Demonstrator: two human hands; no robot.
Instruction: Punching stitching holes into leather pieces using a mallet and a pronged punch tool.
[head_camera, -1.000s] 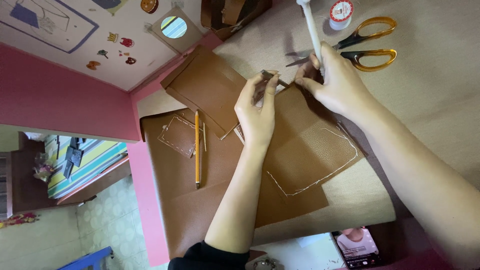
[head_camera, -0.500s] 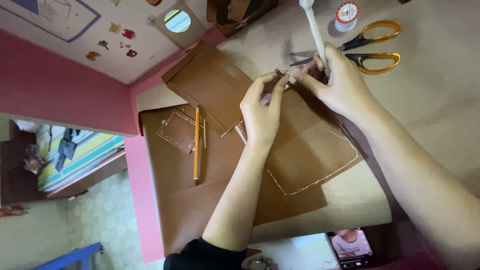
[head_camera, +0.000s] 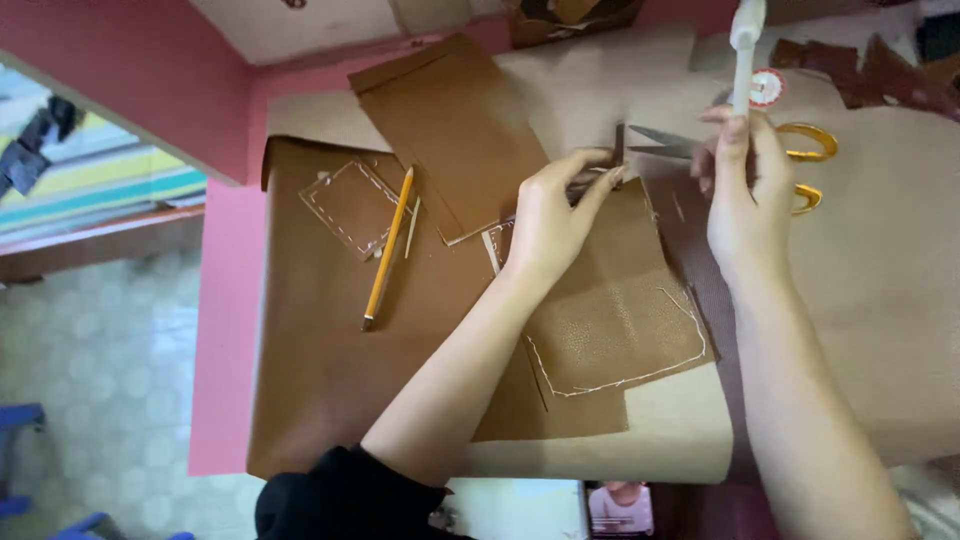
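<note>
Two hands; one pencil (head_camera: 388, 247); one pair of scissors (head_camera: 720, 152); one white-handled tool (head_camera: 742, 50); several brown leather pieces.

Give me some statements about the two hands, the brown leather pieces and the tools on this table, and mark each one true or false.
1. The left hand presses on a brown leather piece with white stitching. True.
2. The right hand holds a white slim stick-shaped tool. True.
3. The yellow pencil is in the left hand. False: it lies on the large brown leather sheet.
4. The gold-handled scissors lie on the floor. False: they lie on the table, behind the right hand.
</note>
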